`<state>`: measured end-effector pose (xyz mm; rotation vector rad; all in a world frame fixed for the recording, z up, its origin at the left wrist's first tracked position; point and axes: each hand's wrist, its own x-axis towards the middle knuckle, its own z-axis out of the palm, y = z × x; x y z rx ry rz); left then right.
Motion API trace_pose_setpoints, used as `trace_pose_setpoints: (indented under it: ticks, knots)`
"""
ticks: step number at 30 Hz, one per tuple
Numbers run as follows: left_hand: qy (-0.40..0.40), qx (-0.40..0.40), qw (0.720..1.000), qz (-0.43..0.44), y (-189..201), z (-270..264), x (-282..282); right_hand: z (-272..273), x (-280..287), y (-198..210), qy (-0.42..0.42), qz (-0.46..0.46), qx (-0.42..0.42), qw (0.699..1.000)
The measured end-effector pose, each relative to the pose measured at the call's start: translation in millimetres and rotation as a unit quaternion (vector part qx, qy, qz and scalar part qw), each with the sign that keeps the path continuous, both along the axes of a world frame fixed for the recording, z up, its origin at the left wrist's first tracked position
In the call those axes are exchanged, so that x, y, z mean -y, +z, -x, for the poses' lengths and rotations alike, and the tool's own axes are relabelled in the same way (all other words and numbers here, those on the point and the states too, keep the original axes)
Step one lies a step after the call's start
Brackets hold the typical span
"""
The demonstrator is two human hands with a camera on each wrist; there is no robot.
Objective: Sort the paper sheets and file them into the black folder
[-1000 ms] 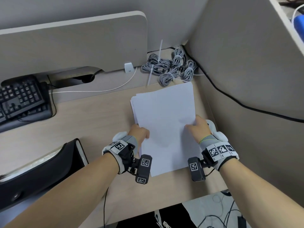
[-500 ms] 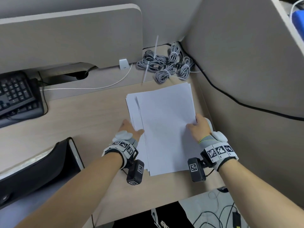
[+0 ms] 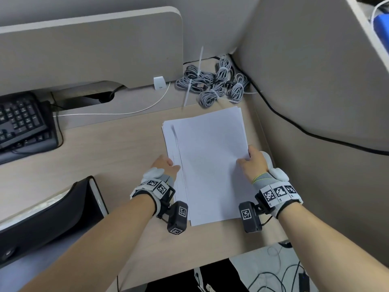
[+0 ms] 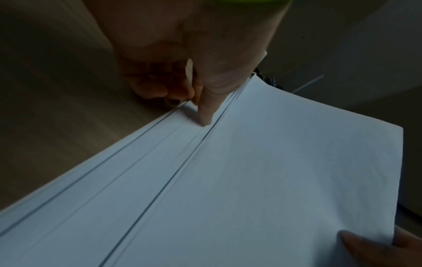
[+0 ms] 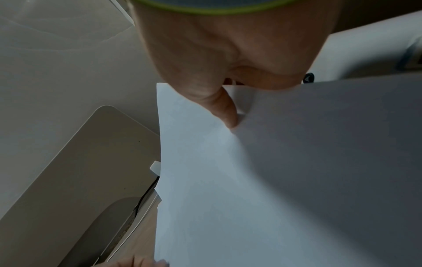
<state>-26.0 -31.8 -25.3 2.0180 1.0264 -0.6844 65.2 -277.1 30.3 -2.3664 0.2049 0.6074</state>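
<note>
A stack of white paper sheets (image 3: 208,161) lies on the wooden desk (image 3: 105,157), its top sheets set a little to the right of the lower ones. My left hand (image 3: 171,163) holds the stack's left edge; the left wrist view shows its thumb (image 4: 205,112) pressing on the exposed lower sheets (image 4: 160,171) with the fingers curled at the edge. My right hand (image 3: 248,157) pinches the right edge of the top sheets (image 5: 274,180), thumb (image 5: 226,115) on top, lifting that edge slightly. The black folder (image 3: 52,213) lies at the lower left, apart from both hands.
A black keyboard (image 3: 21,123) sits at the far left. Bundled grey cables (image 3: 212,85) lie just behind the stack, beside a white cable (image 3: 126,112) and a white plug (image 3: 158,82). A partition wall (image 3: 315,81) with a black cable (image 3: 294,127) stands close on the right.
My left hand has slid off the top of the stack to its left edge. The top sheets have shifted right, baring the lower sheets' left edges. My right hand has kept its hold.
</note>
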Motion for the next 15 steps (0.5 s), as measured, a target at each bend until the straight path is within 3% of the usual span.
trace_pose_setpoints:
  ticks: [5, 9, 15]
  knots:
    - [-0.056, -0.013, 0.998, 0.014, 3.6, -4.0, -1.4, 0.7, 0.0, -5.0, -0.001, -0.012, -0.010, 1.000]
    - [-0.053, -0.014, 0.998, -0.011, 10.8, -6.4, 4.2, 1.5, 3.7, -7.8, -0.005, -0.017, 0.000, 1.000]
    - [-0.034, -0.044, 0.998, 0.024, 18.8, -12.7, 16.3, 3.8, 3.6, -11.3, -0.004, -0.010, -0.005, 1.000]
